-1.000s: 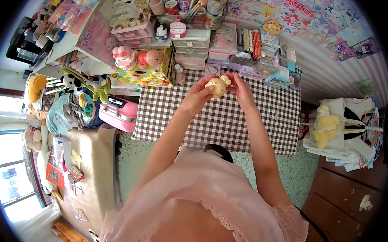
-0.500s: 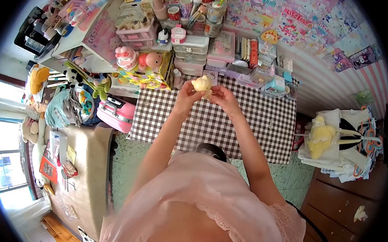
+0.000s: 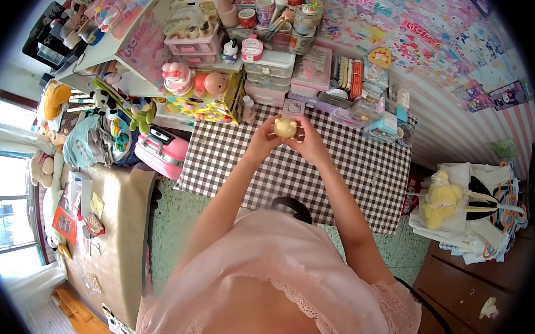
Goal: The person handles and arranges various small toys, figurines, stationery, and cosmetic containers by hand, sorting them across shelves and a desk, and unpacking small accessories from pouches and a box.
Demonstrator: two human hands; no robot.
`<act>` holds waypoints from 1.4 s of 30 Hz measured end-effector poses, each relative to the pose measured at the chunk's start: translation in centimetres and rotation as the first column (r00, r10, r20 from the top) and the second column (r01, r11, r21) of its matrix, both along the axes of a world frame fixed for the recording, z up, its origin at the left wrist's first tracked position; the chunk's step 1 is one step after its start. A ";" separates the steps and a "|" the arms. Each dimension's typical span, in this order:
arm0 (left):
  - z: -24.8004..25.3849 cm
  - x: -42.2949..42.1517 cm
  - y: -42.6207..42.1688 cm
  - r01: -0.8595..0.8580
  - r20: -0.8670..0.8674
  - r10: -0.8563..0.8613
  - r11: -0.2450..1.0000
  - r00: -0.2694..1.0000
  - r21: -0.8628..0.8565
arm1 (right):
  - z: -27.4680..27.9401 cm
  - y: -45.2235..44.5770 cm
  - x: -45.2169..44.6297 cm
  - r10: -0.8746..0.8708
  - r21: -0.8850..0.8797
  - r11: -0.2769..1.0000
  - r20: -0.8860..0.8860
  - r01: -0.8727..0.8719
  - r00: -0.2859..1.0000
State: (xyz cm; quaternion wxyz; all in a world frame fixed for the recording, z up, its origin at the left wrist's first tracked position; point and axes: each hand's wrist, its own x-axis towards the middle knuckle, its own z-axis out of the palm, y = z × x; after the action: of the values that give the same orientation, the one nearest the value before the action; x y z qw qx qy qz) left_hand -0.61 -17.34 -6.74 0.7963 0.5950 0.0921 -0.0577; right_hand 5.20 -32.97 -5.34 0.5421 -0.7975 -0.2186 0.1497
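A small cream-yellow figurine (image 3: pixel 286 128) with rounded ears is held above the far part of a checkered tablecloth (image 3: pixel 267 185). My left hand (image 3: pixel 265 140) grips its left side, fingers curled around it. On the opposite side, my right hand (image 3: pixel 308 142) closes on the same figurine. The hands nearly meet below it, and the fingers cover its sides and lower part. Just beyond them stands a small pink card with a cartoon character (image 3: pixel 293 107).
Drawer boxes (image 3: pixel 268 77), a pink-lidded case (image 3: pixel 311 67) and a pen box (image 3: pixel 335 98) line the table's back. A yellow patterned box (image 3: pixel 222 108) stands at back left, near a pink suitcase (image 3: pixel 160 153). Hanging clothes (image 3: pixel 451 205) are at right, a bed (image 3: pixel 122 220) at left.
The figurine has turned and moved slightly down in view, now lower between the hands. My fingers have shifted from its lower part to both sides. The view has tilted a little.
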 end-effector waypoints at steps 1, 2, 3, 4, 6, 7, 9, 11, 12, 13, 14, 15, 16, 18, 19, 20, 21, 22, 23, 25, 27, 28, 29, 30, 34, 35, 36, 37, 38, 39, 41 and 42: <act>-0.7 -0.2 0.2 -0.035 -0.024 0.034 0.998 0.999 -0.044 | -0.8 0.4 0.4 0.034 -0.016 0.999 0.001 -0.034 0.999; -1.4 -0.5 0.5 -0.040 -0.030 0.039 0.998 0.999 -0.043 | -1.6 0.9 0.8 0.068 -0.032 0.997 0.000 -0.068 0.998; -1.9 -0.8 0.7 -0.132 -0.082 0.136 0.990 0.987 0.055 | -2.6 1.6 1.4 0.073 -0.031 0.997 -0.006 -0.074 0.997; -2.4 -1.2 1.0 -0.217 -0.123 0.237 0.964 0.964 0.156 | -3.6 2.6 2.0 0.032 -0.056 0.998 0.039 -0.030 0.999; -2.3 -2.1 2.2 -0.194 -0.191 0.235 0.958 0.953 0.210 | -3.9 4.7 3.0 -0.016 -0.175 0.984 0.111 0.035 0.994; -2.3 -2.7 2.9 -0.162 -0.251 0.229 0.952 0.940 0.259 | -4.3 5.7 3.6 -0.006 -0.175 0.984 0.106 0.025 0.994; -1.6 -3.8 3.9 -0.153 -0.293 0.207 0.969 0.933 0.195 | -6.6 7.7 4.8 -0.020 -0.223 0.969 0.346 0.103 0.938; -1.6 -4.9 5.2 -0.165 -0.320 0.217 0.969 0.922 0.184 | -8.2 8.9 5.6 -0.008 -0.270 0.954 0.406 0.129 0.914; -2.2 -5.3 5.8 -0.196 -0.336 0.255 0.960 0.907 0.199 | -8.7 9.3 5.7 -0.017 -0.258 0.955 0.442 0.145 0.897; -2.5 -5.7 6.2 -0.234 -0.323 0.278 0.957 0.905 0.169 | -9.1 9.6 5.7 -0.027 -0.246 0.955 0.476 0.163 0.879; -2.8 -6.0 7.0 -0.231 -0.328 0.272 0.960 0.904 0.160 | -8.9 9.8 5.6 -0.022 -0.246 0.957 0.474 0.157 0.880; -3.2 -6.3 7.5 -0.228 -0.334 0.265 0.963 0.905 0.147 | -8.6 9.7 5.5 -0.022 -0.240 0.959 0.470 0.152 0.882; -3.5 -6.5 7.6 -0.232 -0.335 0.267 0.962 0.903 0.142 | -8.3 9.5 5.2 -0.022 -0.236 0.960 0.467 0.149 0.884; -3.3 -6.2 7.9 -0.242 -0.355 0.275 0.961 0.894 0.134 | -8.3 9.3 5.3 0.009 -0.289 0.946 0.477 0.148 0.879; -3.1 -6.1 7.8 -0.245 -0.350 0.276 0.961 0.895 0.132 | -8.2 9.2 5.3 0.033 -0.337 0.929 0.480 0.150 0.877; -2.9 -5.9 7.4 -0.233 -0.352 0.270 0.962 0.896 0.144 | -8.1 9.1 5.4 0.050 -0.343 0.930 0.476 0.133 0.878; -2.7 -5.6 7.1 -0.223 -0.351 0.265 0.962 0.898 0.157 | -8.0 9.2 5.4 0.052 -0.340 0.931 0.481 0.131 0.875; -3.0 -5.2 7.1 -0.187 -0.354 0.225 0.973 0.908 0.139 | -7.9 9.2 5.3 0.062 -0.352 0.927 0.483 0.129 0.873; -2.8 -5.0 7.0 -0.191 -0.350 0.229 0.972 0.908 0.141 | -7.9 9.3 5.2 0.071 -0.365 0.922 0.484 0.127 0.872; -2.4 -4.7 6.8 -0.139 -0.348 0.174 0.983 0.921 0.124 | -8.0 9.3 5.0 0.055 -0.309 0.940 0.559 0.147 0.827; -2.4 -4.5 6.8 -0.139 -0.348 0.177 0.982 0.921 0.129 | -7.8 9.2 5.0 0.077 -0.324 0.939 0.520 0.112 0.851; -2.4 -4.4 6.9 -0.136 -0.345 0.171 0.983 0.923 0.124 | -7.8 9.2 5.0 0.078 -0.321 0.940 0.522 0.111 0.849; -2.4 -4.5 7.0 -0.132 -0.341 0.165 0.984 0.925 0.119 | -7.8 9.1 4.9 0.077 -0.322 0.940 0.527 0.115 0.846; -2.4 -4.5 7.0 -0.135 -0.339 0.168 0.984 0.925 0.120 | -7.7 9.1 4.8 0.076 -0.323 0.939 0.532 0.118 0.844; -2.7 -4.7 7.2 -0.166 -0.312 0.200 0.977 0.929 0.130 | -7.2 9.2 4.8 0.057 -0.293 0.948 0.538 0.124 0.841; -2.9 -4.8 7.1 -0.191 -0.282 0.221 0.973 0.934 0.131 | -7.1 9.1 4.8 0.079 -0.312 0.944 0.526 0.105 0.847; -3.0 -4.8 7.1 -0.198 -0.275 0.226 0.972 0.934 0.128 | -7.1 9.1 4.7 0.103 -0.332 0.939 0.512 0.086 0.853; -3.2 -4.9 7.2 -0.205 -0.265 0.233 0.970 0.936 0.129 | -7.0 9.0 4.7 0.107 -0.328 0.941 0.521 0.083 0.847; -3.2 -4.9 7.3 -0.196 -0.265 0.223 0.973 0.938 0.125 | -6.9 9.0 4.7 0.108 -0.348 0.935 0.468 0.071 0.877; -3.2 -4.8 7.4 -0.186 -0.263 0.212 0.975 0.941 0.122 | -6.8 9.1 4.7 0.107 -0.367 0.928 0.415 0.059 0.903; -2.4 -4.9 7.6 -0.125 -0.311 0.158 0.984 0.937 0.124 | -6.6 9.0 4.6 0.103 -0.366 0.928 0.436 0.071 0.894; -2.2 -4.9 7.6 -0.126 -0.307 0.159 0.984 0.938 0.123 | -6.7 9.0 4.5 0.090 -0.351 0.932 0.459 0.088 0.884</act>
State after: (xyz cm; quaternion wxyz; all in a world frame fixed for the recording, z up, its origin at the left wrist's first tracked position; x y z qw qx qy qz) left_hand -5.47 -9.75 -8.99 0.7423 0.6093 0.2640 -0.0895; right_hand 9.72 -23.96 -12.07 0.3169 -0.8957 -0.3117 -0.0090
